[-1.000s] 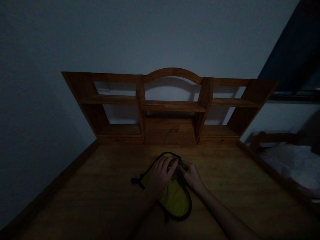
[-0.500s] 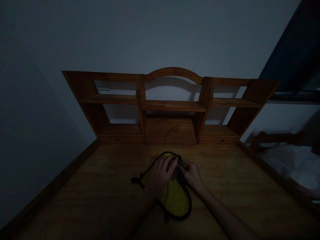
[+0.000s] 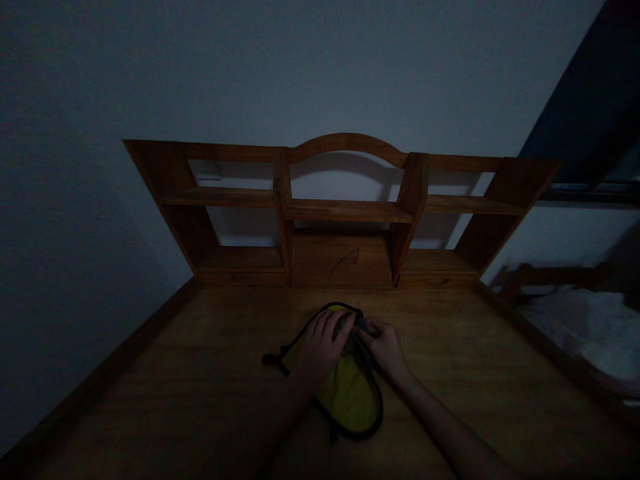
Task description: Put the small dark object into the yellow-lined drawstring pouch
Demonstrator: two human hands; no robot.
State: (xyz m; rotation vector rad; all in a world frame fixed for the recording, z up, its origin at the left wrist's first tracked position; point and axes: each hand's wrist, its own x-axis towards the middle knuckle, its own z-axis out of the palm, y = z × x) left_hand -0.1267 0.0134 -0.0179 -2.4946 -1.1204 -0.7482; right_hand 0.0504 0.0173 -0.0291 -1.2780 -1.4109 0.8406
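A yellow-green cloth piece (image 3: 353,399) with black edging, perhaps a pouch, lies flat and slanted on the wooden desk. Black tabs stick out on its left side and near its bottom. My left hand (image 3: 323,340) rests over its upper part, fingers curled and pressing on it; a small dark spot shows between thumb and fingers, too dim to name. At the upper right edge, my right hand (image 3: 383,343) pinches the dark edging, its fingertips close to my left thumb. Dim light hides the finer details.
A wooden shelf unit (image 3: 349,211) with several compartments stands along the desk's far side, against a pale wall (image 3: 320,73). The desk top (image 3: 200,380) has raised side edges. Beyond it at right lies white bedding (image 3: 585,327), below a dark window area (image 3: 590,113).
Almost nothing differs. My right hand's fingers have shifted very slightly at the edging; my left hand and the cloth piece stay in place.
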